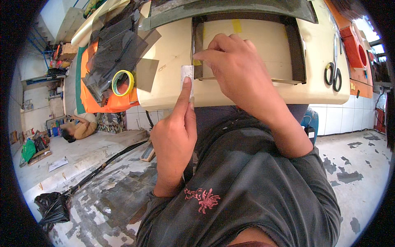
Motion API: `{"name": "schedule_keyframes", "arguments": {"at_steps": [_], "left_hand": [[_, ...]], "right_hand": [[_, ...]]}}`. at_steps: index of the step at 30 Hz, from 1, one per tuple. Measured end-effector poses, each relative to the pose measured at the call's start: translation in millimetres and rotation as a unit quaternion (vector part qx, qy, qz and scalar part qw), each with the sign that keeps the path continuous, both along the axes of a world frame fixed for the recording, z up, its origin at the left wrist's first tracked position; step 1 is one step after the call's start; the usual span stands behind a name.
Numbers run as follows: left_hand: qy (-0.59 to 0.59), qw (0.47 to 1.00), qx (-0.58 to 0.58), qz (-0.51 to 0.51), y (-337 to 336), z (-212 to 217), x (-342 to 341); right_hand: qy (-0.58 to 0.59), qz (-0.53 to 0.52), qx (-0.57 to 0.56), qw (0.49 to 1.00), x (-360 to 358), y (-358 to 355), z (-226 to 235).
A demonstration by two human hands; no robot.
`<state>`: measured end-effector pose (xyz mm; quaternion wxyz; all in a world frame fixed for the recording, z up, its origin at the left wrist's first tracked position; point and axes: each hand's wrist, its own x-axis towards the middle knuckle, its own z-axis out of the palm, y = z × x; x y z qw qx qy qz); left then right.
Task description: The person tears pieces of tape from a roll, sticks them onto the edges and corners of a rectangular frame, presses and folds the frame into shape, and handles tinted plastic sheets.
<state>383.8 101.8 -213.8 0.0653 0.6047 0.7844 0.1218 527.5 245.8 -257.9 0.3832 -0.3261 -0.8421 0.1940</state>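
Observation:
My left hand point(175, 131) has its index finger stretched along a short silvery ruler point(187, 71), with the thumb against its side. The ruler lies at the near left corner of a black rectangular frame point(298, 53) on a cream-covered table. Over this frame's left side, my right hand point(236, 61) is closed in a pinch beside the ruler's far end. What its fingertips hold, if anything, is too small to make out. A bit of yellow tape point(197, 63) shows below those fingertips. Another yellow tape strip point(237, 26) sits near the frame's far side.
A yellow tape roll point(123, 83) rests by dark translucent sheets point(113, 51) at left. Black-handled scissors point(334, 68) lie at right, near a red-orange holder point(354, 49). A long dark strip point(230, 13) crosses the far side. Another person point(82, 125) is low at left.

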Motion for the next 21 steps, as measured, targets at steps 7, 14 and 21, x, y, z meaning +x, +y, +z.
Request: {"name": "schedule_keyframes", "arguments": {"at_steps": [7,14,21], "left_hand": [[-0.001,1.000,-0.004,0.004,0.8,1.2,2.4],[0.002,1.000,-0.008,0.003,1.0,1.3,4.9],[0.002,1.000,-0.011,0.007,0.0,4.6,9.1]], "right_hand": [[-0.011,0.013,0.002,1.000,2.1,-3.7,0.1],[-0.023,0.014,0.009,1.000,4.5,-4.7,-2.6],[-0.034,0.014,0.008,0.999,9.0,-5.0,0.8]]}}
